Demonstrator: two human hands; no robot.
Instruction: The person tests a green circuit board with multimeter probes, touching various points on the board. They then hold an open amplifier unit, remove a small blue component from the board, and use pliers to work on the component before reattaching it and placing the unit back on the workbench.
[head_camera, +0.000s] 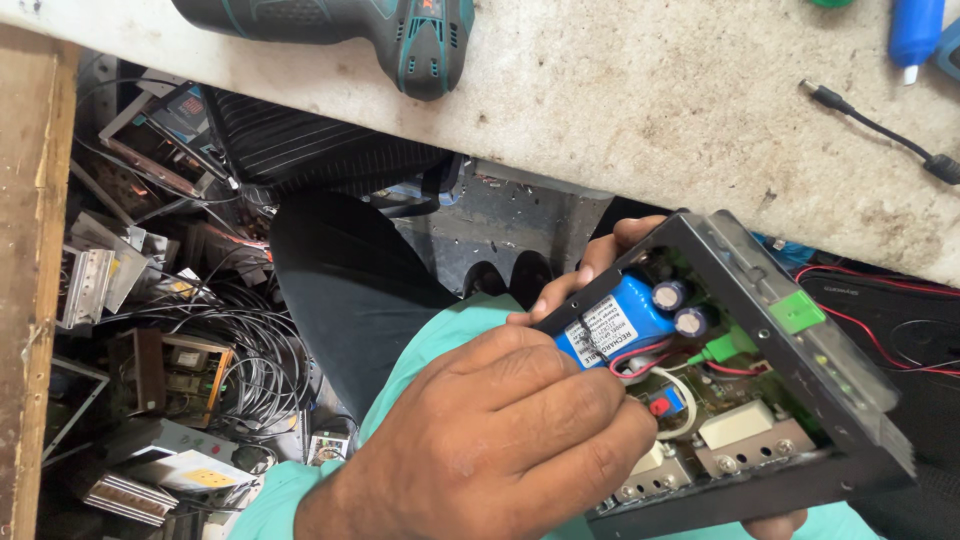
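An open black electronics box (800, 475) rests tilted over my lap, circuit board showing. Inside lie a blue cylindrical battery pack (610, 322), two dark capacitors (682, 308), green connectors (797, 311) and a small red part (659, 406). My right hand (598, 265) holds the box from underneath. Its fingers curl over the upper left edge, and one fingertip shows below the bottom edge. My left hand (490, 445) comes in from the lower left, back toward me. Its fingers are pinched together on the red and black battery wires (640, 358) just below the battery pack.
A worn pale workbench (640, 110) spans the top, with a teal and black power drill (400, 35), a black plug lead (870, 125) and a blue tube (915, 30). Scrap circuit parts and tangled cables (200, 330) fill the floor at left. Red wires (880, 330) run at right.
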